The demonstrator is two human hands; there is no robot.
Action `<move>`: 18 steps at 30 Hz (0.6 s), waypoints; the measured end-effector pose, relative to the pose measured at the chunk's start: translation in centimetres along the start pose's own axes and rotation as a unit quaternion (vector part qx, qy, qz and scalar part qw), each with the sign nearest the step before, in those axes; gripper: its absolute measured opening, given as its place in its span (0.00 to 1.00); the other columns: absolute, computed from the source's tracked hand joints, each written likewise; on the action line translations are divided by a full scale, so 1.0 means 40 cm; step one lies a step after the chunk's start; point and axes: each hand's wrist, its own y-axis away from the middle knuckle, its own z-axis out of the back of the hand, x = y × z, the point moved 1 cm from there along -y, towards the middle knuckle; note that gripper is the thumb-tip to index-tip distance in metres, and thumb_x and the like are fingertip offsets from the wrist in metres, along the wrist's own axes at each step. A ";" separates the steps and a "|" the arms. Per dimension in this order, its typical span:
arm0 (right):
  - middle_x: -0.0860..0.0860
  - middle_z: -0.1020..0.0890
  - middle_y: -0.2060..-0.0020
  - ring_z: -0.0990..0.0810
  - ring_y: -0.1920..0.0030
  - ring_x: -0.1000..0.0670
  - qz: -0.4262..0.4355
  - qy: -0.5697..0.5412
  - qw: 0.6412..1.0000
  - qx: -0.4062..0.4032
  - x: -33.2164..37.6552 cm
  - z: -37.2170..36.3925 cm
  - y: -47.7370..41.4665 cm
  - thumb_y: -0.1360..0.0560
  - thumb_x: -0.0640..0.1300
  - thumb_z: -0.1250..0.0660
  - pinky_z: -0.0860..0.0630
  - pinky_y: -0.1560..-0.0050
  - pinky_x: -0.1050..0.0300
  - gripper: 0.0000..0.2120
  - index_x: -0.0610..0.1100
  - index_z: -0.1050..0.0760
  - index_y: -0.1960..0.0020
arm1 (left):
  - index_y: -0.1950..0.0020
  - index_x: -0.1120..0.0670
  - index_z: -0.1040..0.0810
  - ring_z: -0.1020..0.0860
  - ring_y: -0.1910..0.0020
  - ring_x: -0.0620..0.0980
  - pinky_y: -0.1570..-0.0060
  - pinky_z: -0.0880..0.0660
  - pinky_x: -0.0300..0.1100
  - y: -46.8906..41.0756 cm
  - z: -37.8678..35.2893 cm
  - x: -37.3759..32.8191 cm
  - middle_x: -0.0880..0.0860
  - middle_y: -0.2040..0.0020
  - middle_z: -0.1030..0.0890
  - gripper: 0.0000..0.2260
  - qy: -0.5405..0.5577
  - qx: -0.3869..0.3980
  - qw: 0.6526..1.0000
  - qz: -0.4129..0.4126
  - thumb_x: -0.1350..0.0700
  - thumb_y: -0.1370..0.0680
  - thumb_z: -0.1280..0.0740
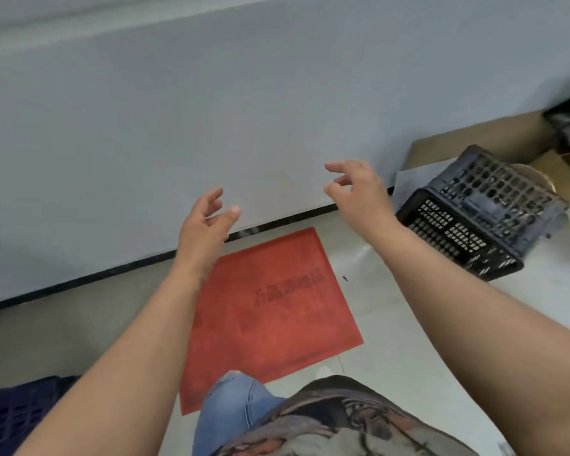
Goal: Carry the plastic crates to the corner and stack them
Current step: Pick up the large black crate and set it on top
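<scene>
- Head cam shows both hands empty: left hand (pixel 204 222) and right hand (pixel 359 189) raised with fingers spread loose, holding nothing.
- Black crate (pixel 474 212) sits tipped on the floor by the wall, to the right, beside some cardboard (pixel 474 139). Another dark blue crate (pixel 17 413) peeks in bottom left.
- My guess: grab the black one next. Turn right, take both sides at the rim, level it before lifting.
- Watch the red mat (pixel 270 311) underfoot, could slip.
</scene>
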 end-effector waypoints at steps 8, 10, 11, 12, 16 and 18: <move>0.48 0.25 0.40 0.22 0.45 0.52 -0.067 -0.021 0.996 -0.059 -0.157 0.128 -0.054 0.24 0.43 0.36 0.29 0.45 0.59 0.16 0.47 0.24 0.37 | 0.31 0.45 0.29 0.24 0.41 0.44 0.39 0.25 0.51 -0.101 -0.248 -0.071 0.50 0.34 0.27 0.20 -0.028 0.113 0.993 -0.014 0.51 0.22 0.33; 0.48 0.26 0.40 0.22 0.45 0.52 -0.082 -0.021 0.993 -0.081 -0.188 0.158 -0.066 0.24 0.43 0.36 0.28 0.44 0.58 0.16 0.47 0.24 0.37 | 0.31 0.44 0.29 0.25 0.41 0.44 0.39 0.25 0.51 -0.131 -0.306 -0.082 0.50 0.35 0.27 0.20 -0.029 0.143 0.989 -0.023 0.50 0.22 0.33; 0.48 0.26 0.40 0.22 0.46 0.52 -0.089 -0.019 0.992 -0.092 -0.202 0.172 -0.072 0.24 0.43 0.36 0.29 0.44 0.59 0.16 0.47 0.24 0.36 | 0.31 0.44 0.29 0.25 0.41 0.44 0.39 0.25 0.51 -0.148 -0.334 -0.088 0.50 0.34 0.27 0.20 -0.029 0.159 0.987 -0.027 0.50 0.22 0.33; 0.48 0.26 0.41 0.23 0.46 0.53 -0.098 -0.015 0.990 -0.098 -0.216 0.185 -0.079 0.24 0.43 0.36 0.30 0.44 0.60 0.16 0.47 0.24 0.36 | 0.31 0.44 0.29 0.25 0.41 0.43 0.39 0.25 0.51 -0.163 -0.362 -0.091 0.50 0.34 0.28 0.20 -0.028 0.173 0.984 -0.027 0.50 0.22 0.33; 0.48 0.26 0.41 0.23 0.47 0.54 -0.124 -0.004 0.985 -0.119 -0.286 0.226 -0.114 0.24 0.43 0.36 0.31 0.45 0.62 0.16 0.47 0.24 0.37 | 0.33 0.41 0.29 0.25 0.39 0.45 0.37 0.26 0.51 -0.205 -0.466 -0.086 0.50 0.34 0.27 0.18 -0.023 0.218 0.975 -0.020 0.50 0.23 0.33; 0.48 0.26 0.41 0.23 0.47 0.53 -0.137 0.000 0.982 -0.129 -0.332 0.252 -0.132 0.24 0.43 0.36 0.31 0.44 0.61 0.16 0.46 0.24 0.37 | 0.32 0.42 0.29 0.25 0.38 0.46 0.35 0.28 0.51 -0.215 -0.521 -0.079 0.49 0.35 0.27 0.19 -0.025 0.230 0.973 -0.007 0.50 0.23 0.33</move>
